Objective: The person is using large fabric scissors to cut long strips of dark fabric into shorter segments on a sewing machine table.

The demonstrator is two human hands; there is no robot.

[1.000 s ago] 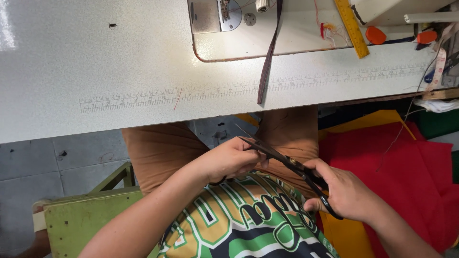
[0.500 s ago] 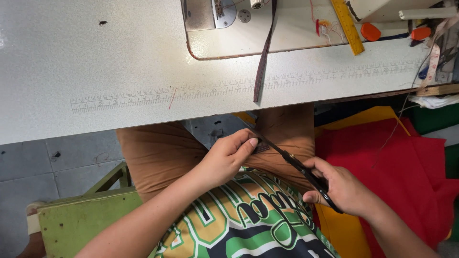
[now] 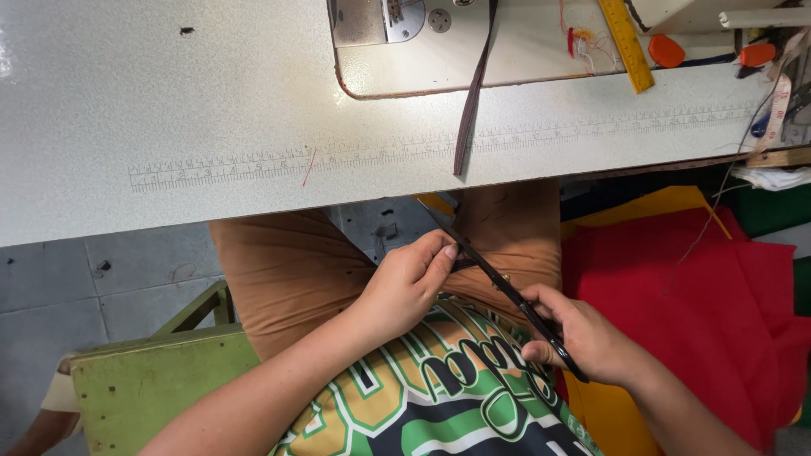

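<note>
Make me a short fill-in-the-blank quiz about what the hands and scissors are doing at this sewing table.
1. The right hand holds black ____.
2. The left hand pinches a dark strip at the ____.
3. The long dark strap hangs over the white table's ____ edge.
4. The fabric beside the right arm is ____.

Missing words: scissors; blades; front; red

Big white sewing table (image 3: 169,101) fills the top half, with a printed ruler strip (image 3: 253,160) along its front edge. Up at 12 o'clock sits the sewing machine's base (image 3: 507,51), and a yellow ruler (image 3: 627,44) lies at 1 o'clock beside two orange caps (image 3: 667,51). Red fabric (image 3: 710,312) is piled at 4 o'clock over some yellow fabric (image 3: 667,203). A green wooden bench (image 3: 160,380) is at 8 o'clock on the grey tile floor (image 3: 93,270).
</note>
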